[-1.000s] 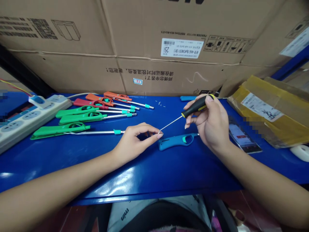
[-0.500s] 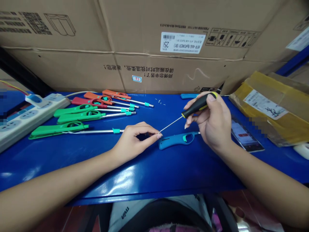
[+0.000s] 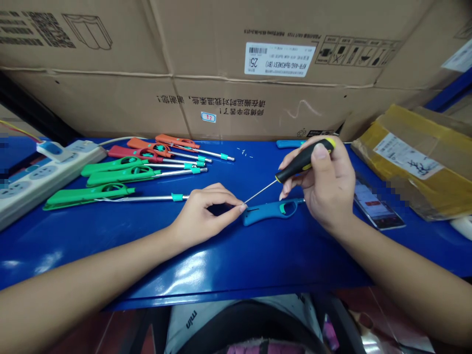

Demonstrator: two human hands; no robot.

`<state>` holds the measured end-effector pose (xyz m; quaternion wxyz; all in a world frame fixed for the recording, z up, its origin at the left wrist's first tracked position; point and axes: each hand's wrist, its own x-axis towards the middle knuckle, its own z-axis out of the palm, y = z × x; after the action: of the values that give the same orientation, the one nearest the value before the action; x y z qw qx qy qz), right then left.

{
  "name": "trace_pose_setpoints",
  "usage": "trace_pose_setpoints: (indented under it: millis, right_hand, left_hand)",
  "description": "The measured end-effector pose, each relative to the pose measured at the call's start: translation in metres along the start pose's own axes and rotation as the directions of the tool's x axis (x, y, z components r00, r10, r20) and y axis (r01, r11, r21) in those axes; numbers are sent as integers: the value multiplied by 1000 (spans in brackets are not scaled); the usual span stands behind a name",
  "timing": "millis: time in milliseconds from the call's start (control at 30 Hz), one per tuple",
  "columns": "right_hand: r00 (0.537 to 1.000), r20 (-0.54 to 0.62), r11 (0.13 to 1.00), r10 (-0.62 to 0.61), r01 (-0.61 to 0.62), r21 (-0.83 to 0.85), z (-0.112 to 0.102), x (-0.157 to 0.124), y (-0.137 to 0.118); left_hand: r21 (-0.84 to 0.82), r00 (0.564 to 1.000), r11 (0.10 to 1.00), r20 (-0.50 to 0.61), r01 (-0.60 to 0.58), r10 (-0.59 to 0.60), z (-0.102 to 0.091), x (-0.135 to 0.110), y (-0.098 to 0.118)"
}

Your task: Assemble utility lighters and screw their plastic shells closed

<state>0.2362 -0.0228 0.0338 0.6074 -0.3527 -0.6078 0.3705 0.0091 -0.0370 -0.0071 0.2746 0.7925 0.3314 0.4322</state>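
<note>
At a blue workbench (image 3: 236, 255), the person's right hand (image 3: 328, 189), centre right of the frame, is closed around the black-and-yellow handle of a screwdriver (image 3: 304, 160), held above the bench with its thin metal shaft slanting down and to the left. The left hand (image 3: 204, 214), at centre, rests on the bench with thumb and forefinger pinched together right at the shaft's tip; whether anything small sits between the fingertips cannot be told. Just below the shaft a blue lighter (image 3: 267, 211) with a teal trigger lies flat on the bench, its near end just beside the left fingertips and its far end passing under the right hand. In the left of the frame lie a row of green lighters (image 3: 110, 172) and, behind them, red and orange lighters (image 3: 155, 150), their metal tubes pointing right. A white power strip (image 3: 44, 167) sits at the far left. A phone (image 3: 376, 206) lies to the right of the right hand, near a yellow-taped parcel (image 3: 416, 167). Cardboard boxes (image 3: 221, 73) fill the top of the frame.
</note>
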Motion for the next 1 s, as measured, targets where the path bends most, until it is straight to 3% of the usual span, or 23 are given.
trace_pose_setpoints:
  millis: [367,700,1000]
  right_hand:
    - [996,9,996,-92,92,9,3,2,6]
    - [996,69,998,-56,56,2,4,-3,10]
    - [992,69,994,-103,104,-24,2,-6,14]
  left_hand:
    - [38,1000,999,7,-22,22,1,1,-4]
    - [82,995,994,74,-69,63,0,2,-2]
    - [113,998,992,-7,-55,57,-1,0,-3]
